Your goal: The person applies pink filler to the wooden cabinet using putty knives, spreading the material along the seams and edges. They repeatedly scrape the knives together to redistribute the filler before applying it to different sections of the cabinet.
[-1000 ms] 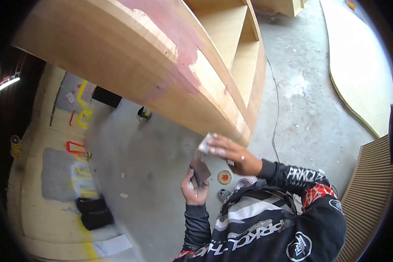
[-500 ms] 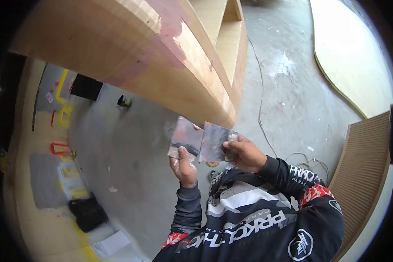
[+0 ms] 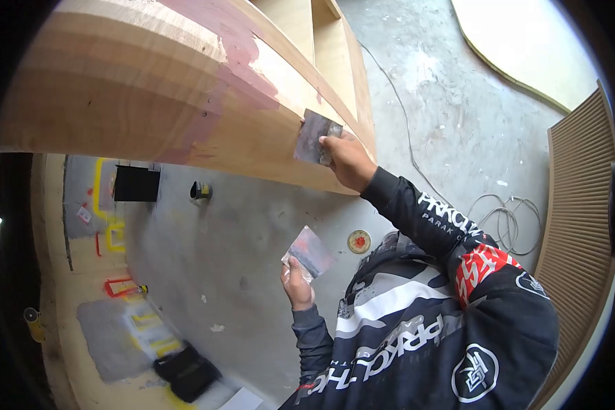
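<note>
My right hand [image 3: 347,158] holds a flat metal scraper blade [image 3: 314,136] pressed against the edge of a curved wooden shelf unit [image 3: 150,89], close to pink filler patches [image 3: 232,55]. Lower down, my left hand [image 3: 295,283] grips a second metal scraper blade [image 3: 309,251] smeared with pinkish filler, held in the air above the concrete floor. The two hands are well apart.
On the grey floor [image 3: 253,225] lie a round tin lid [image 3: 359,241], a small can [image 3: 199,190], a coiled cable [image 3: 506,212] and a black object [image 3: 184,372]. A ribbed panel [image 3: 584,205] stands at the right; a curved board [image 3: 519,41] lies beyond.
The two blades were held together in front of me; my right hand has since carried its blade up onto the wooden edge, while my left hand has lowered with the other blade.
</note>
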